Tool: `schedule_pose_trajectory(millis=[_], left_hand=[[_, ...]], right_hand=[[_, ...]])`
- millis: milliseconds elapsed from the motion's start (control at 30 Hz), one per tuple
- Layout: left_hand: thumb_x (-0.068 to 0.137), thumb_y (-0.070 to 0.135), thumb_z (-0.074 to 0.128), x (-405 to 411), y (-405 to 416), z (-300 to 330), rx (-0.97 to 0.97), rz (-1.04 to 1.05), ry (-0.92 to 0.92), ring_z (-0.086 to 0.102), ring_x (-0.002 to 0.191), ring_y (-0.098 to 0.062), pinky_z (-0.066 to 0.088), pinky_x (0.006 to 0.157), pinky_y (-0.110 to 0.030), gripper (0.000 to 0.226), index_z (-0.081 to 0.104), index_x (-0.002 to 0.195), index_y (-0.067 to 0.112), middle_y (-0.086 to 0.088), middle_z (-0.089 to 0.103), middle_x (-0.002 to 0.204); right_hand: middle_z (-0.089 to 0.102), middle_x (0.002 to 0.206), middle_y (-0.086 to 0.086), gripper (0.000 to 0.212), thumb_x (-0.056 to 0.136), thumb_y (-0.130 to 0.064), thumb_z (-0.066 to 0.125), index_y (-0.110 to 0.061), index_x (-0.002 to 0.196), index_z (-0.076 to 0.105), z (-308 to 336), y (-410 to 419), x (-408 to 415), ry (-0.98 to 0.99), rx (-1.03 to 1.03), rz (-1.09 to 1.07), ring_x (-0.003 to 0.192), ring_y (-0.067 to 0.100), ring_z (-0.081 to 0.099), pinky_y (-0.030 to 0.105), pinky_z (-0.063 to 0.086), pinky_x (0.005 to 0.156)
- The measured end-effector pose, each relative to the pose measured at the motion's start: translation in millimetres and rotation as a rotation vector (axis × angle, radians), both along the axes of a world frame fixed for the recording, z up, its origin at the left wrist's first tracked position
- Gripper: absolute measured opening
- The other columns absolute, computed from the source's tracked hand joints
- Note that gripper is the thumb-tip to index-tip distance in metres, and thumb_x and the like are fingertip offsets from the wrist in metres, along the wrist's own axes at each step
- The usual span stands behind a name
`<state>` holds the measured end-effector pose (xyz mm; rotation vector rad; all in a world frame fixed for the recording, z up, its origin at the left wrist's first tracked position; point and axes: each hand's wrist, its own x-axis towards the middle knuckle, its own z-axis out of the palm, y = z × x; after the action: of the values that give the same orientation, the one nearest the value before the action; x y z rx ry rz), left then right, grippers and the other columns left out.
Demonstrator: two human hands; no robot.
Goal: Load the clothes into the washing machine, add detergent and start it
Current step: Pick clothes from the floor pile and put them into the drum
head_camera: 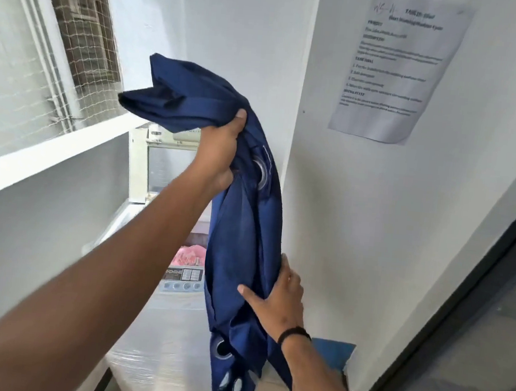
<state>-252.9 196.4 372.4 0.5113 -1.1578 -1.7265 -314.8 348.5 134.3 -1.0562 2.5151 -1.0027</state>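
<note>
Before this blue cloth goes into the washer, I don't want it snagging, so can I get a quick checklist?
1. Left hand grips the upper blue cloth: ok.
2. Right hand holds its lower part: ok.
3. Washing machine lid open: ok, pink clothes show inside.
4. Room left in the drum: cannot tell.
5. Cloth's metal rings clear of the rim: ok, held above.
6. Detergent nearby: cannot tell.

The dark blue cloth we hold up hides most of the washing machine, its open tub and all but a scrap of the pink clothes inside. The panel buttons are too small to read. The print on our wall notice is blurred beyond reading.
</note>
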Motion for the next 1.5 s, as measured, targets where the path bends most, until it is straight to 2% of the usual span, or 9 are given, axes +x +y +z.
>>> schedule_pose_trajectory(millis=[200,533,633,767,933,1033,1100,1267,1500], left_hand=[[0.090,0.019,0.074,0,-88,12,-0.173,-0.050,-0.050,0.074,0.096,-0.025,0.060,0.088,-0.040,0.033,0.066,0.115,-0.001,-0.011,0.076,0.101],[0.067,0.026,0.075,28,-267,-151,-0.209,0.127,-0.702,0.058,0.066,-0.018,0.044,0.057,-0.031,0.031,0.060,0.090,0.011,-0.004,0.060,0.079],[0.070,0.031,0.080,40,-276,-205,-0.130,0.159,-0.702,0.068,0.090,-0.024,0.056,0.073,-0.037,0.070,0.050,0.132,0.020,-0.001,0.067,0.105],[0.045,0.060,0.088,50,-263,-270,-0.214,-0.228,-0.891,0.065,0.109,-0.019,0.053,0.098,-0.039,0.103,0.057,0.132,0.016,-0.001,0.066,0.119],[0.063,0.043,0.091,61,-230,-341,-0.462,-0.666,-1.227,0.060,0.104,-0.010,0.046,0.085,-0.024,0.073,0.062,0.126,0.020,0.006,0.064,0.116],[0.065,0.033,0.086,64,-228,-364,-0.524,-0.488,-1.204,0.058,0.076,-0.012,0.044,0.067,-0.032,0.029,0.062,0.079,0.026,0.010,0.063,0.080],[0.069,0.028,0.080,59,-238,-368,-0.594,-0.390,-1.246,0.058,0.071,-0.018,0.043,0.062,-0.035,0.037,0.045,0.062,0.024,0.009,0.054,0.065],[0.084,0.025,0.071,22,-281,-323,-0.589,-0.125,-1.109,0.064,0.079,-0.025,0.041,0.066,-0.034,0.021,0.052,0.077,0.022,0.002,0.066,0.079],[0.090,0.012,0.071,-10,-336,-213,-0.280,0.099,-0.567,0.074,0.086,-0.021,0.062,0.072,-0.034,0.016,0.066,0.104,0.008,-0.006,0.072,0.094]], right_hand=[[0.070,0.108,0.019,0.022,0.095,-0.020,0.055,-0.005,0.108,0.064,15,-87,-46,-0.039,0.047,-0.101,0.099,0.038,0.066,0.033,0.050,0.072],[0.057,0.071,-0.014,0.032,0.084,0.002,0.049,-0.028,0.074,0.054,170,-266,-58,-0.037,-0.800,-0.038,0.066,0.003,0.051,0.020,0.040,0.058],[0.058,0.072,-0.006,0.023,0.083,0.004,0.045,-0.018,0.082,0.055,139,-296,-57,-0.008,-0.592,0.021,0.066,0.009,0.052,0.023,0.039,0.054],[0.068,0.085,0.008,0.020,0.074,-0.002,0.056,-0.012,0.091,0.061,39,-322,-62,-0.217,-0.179,0.132,0.082,0.027,0.065,0.037,0.055,0.068],[0.052,0.139,0.005,0.087,0.074,-0.022,0.085,-0.021,0.148,0.039,-50,-305,-54,-0.477,0.276,0.332,0.127,0.022,0.053,0.034,0.047,0.104],[0.051,0.140,0.003,0.073,0.080,-0.034,0.081,-0.026,0.143,0.044,-74,-282,-45,-0.432,0.093,0.124,0.130,0.018,0.050,0.032,0.044,0.107],[0.046,0.144,-0.005,0.081,0.076,-0.050,0.079,-0.027,0.144,0.042,-82,-265,-36,-0.344,-0.033,0.034,0.134,0.011,0.043,0.033,0.039,0.112],[0.038,0.138,-0.019,0.103,0.062,-0.078,0.071,-0.034,0.147,0.034,-100,-225,-32,-0.178,-0.055,-0.001,0.127,-0.001,0.035,0.024,0.036,0.106],[0.057,0.102,-0.001,0.033,0.089,-0.056,0.059,-0.024,0.097,0.063,-104,-219,-60,0.114,0.432,0.086,0.105,0.023,0.049,0.036,0.050,0.084]])
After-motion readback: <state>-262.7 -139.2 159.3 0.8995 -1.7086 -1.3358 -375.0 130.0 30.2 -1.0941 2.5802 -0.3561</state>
